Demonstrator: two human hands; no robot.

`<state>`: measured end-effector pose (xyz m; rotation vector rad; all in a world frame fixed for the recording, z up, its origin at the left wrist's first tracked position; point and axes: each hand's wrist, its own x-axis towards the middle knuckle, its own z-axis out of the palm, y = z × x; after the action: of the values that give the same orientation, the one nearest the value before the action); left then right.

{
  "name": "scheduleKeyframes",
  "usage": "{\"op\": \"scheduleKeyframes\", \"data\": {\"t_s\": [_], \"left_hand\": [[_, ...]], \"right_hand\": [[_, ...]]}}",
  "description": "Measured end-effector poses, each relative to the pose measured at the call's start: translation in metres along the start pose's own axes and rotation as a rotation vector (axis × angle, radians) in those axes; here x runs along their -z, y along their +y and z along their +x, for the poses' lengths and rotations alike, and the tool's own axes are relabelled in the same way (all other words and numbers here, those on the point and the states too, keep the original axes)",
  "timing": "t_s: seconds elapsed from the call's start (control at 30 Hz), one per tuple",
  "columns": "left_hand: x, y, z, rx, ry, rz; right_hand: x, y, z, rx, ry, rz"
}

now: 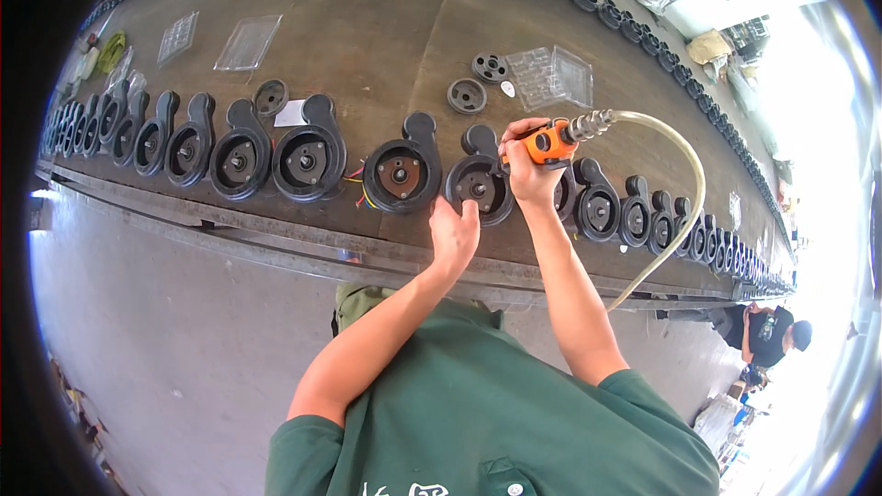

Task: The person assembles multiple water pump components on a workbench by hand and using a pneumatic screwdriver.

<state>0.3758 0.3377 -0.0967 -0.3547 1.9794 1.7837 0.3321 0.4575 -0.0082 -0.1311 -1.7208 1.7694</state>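
I observed that the person wore a dark green short-sleeved work shirt (487, 422). The sleeves ended above the elbows, leaving both forearms bare. White printed markings ran along the lower edge of the shirt, partly cut off by the frame. A small round white button or stud sat beside those markings. The left hand (454, 235) and the right hand (530, 168) were bare; I saw no gloves, watch or rings.
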Motion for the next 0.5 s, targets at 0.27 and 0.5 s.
{"op": "scheduleKeyframes", "data": {"t_s": [0.27,0.5], "left_hand": [[-0.004,-0.011,0.008,-0.065,0.012,-0.017],[0.001,0.003,0.002,-0.059,-0.016,0.058]], "right_hand": [[0.000,-0.006,0.000,-0.019,0.078,0.043],[0.016,-0.003,-0.028,0.071,0.140,0.006]]}}
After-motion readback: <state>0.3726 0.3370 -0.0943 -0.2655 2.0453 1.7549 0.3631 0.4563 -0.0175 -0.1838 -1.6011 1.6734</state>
